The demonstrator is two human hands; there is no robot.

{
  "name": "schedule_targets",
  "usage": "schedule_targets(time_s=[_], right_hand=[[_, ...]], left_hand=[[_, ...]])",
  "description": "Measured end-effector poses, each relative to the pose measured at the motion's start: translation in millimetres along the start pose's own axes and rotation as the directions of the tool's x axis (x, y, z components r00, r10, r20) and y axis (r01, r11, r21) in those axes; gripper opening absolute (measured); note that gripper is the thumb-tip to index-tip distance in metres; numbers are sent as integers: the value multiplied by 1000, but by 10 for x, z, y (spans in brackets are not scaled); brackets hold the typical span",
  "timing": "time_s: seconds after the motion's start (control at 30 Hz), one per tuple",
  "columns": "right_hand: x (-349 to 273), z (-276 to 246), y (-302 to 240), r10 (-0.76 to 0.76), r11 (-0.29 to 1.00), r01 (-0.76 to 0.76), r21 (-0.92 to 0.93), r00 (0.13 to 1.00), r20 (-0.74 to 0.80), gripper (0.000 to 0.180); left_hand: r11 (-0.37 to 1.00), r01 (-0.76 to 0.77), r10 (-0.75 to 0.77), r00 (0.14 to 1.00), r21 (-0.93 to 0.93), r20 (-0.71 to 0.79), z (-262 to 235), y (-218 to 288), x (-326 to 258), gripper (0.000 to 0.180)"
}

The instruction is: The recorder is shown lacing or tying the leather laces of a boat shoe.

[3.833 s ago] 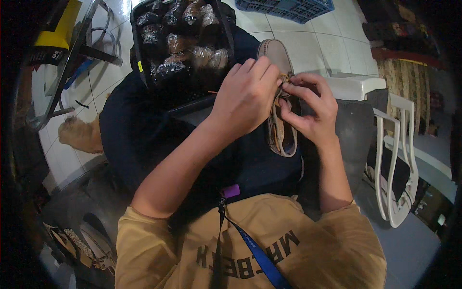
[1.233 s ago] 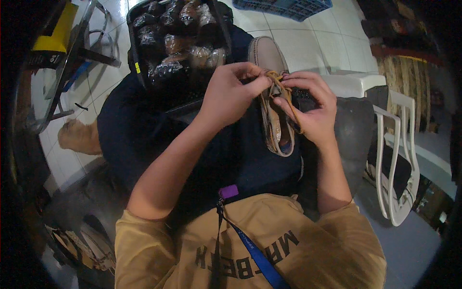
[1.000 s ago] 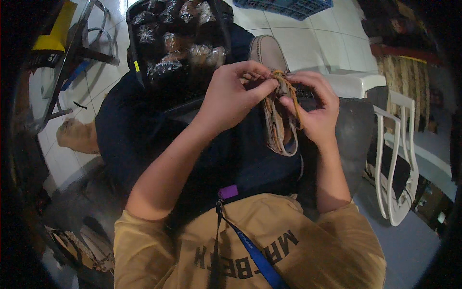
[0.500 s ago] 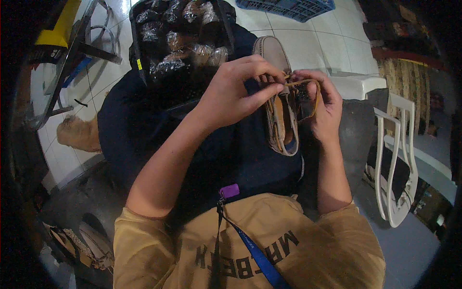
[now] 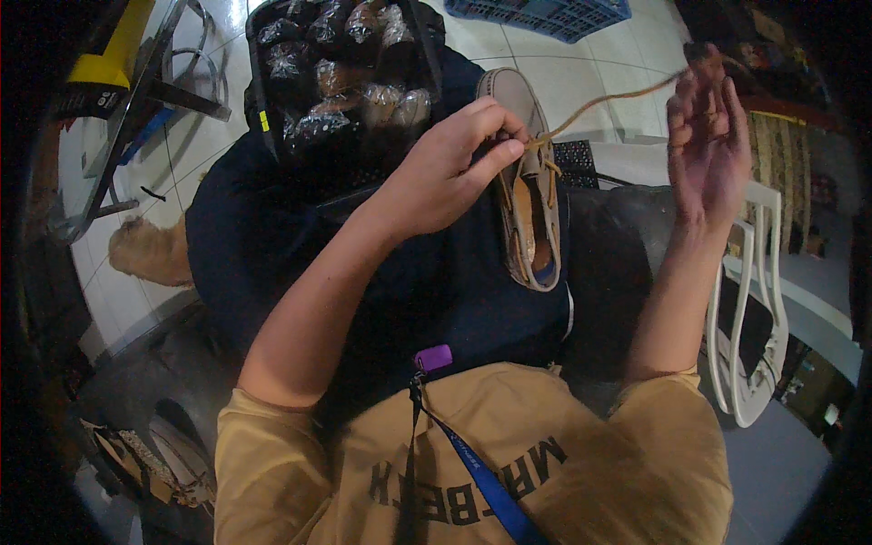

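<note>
A beige boat shoe (image 5: pixel 514 94) rests on my dark-trousered lap, toe pointing away from me. My left hand (image 5: pixel 472 159) is at the shoe's front opening, thumb and forefinger pinched on a tan shoelace (image 5: pixel 607 98) by the eyelets. From there the lace runs up and right in a long, slightly sagging line to my right hand (image 5: pixel 710 136). That hand is raised well off to the right, somewhat blurred, with the lace caught at its fingers. A short piece of lace also shows along the shoe's right side.
Past my knees stands a black crate (image 5: pixel 434 64) of plastic-wrapped shoes. A blue crate (image 5: pixel 554 20) is on the tiled floor beyond. White plastic chair parts (image 5: pixel 772 300) stand at the right. More shoes (image 5: pixel 173 454) lie at lower left, and a metal frame (image 5: pixel 182 98) is at upper left.
My right hand has moved from beside the shoe up and far to the right, drawing the lace out from a loop into a long line. My left hand stays pinched at the shoe.
</note>
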State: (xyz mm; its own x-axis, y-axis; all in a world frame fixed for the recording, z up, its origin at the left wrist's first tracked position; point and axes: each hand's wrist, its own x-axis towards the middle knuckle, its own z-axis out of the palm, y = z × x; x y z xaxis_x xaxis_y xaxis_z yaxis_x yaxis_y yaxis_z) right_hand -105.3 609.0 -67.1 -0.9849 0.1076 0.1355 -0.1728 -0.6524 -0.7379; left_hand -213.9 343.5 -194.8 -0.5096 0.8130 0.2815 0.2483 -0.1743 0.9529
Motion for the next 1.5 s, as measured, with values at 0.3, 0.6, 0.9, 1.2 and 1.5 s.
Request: schedule_targets(time_s=[0.3,0.6,0.9,1.2,1.5], right_hand=[[-133,209,391,-227,197,-427,-882,856,-465,57],[-52,380,690,6,-194,87,-977,996,88,24],[112,228,532,322,-11,152,-988,936,141,21],[50,202,203,461,141,-279,-950,868,-187,21],[42,-280,82,300,138,-213,-967,940,-164,21]], left_hand=[[999,37,-37,999,-9,-7,46,49,12,21],[999,32,-33,999,-27,-36,52,17,9,22],[998,36,-37,999,-43,-26,58,19,23,21],[997,66,-67,997,-41,-22,49,55,6,20],[993,99,-99,995,-61,-9,31,86,5,20]])
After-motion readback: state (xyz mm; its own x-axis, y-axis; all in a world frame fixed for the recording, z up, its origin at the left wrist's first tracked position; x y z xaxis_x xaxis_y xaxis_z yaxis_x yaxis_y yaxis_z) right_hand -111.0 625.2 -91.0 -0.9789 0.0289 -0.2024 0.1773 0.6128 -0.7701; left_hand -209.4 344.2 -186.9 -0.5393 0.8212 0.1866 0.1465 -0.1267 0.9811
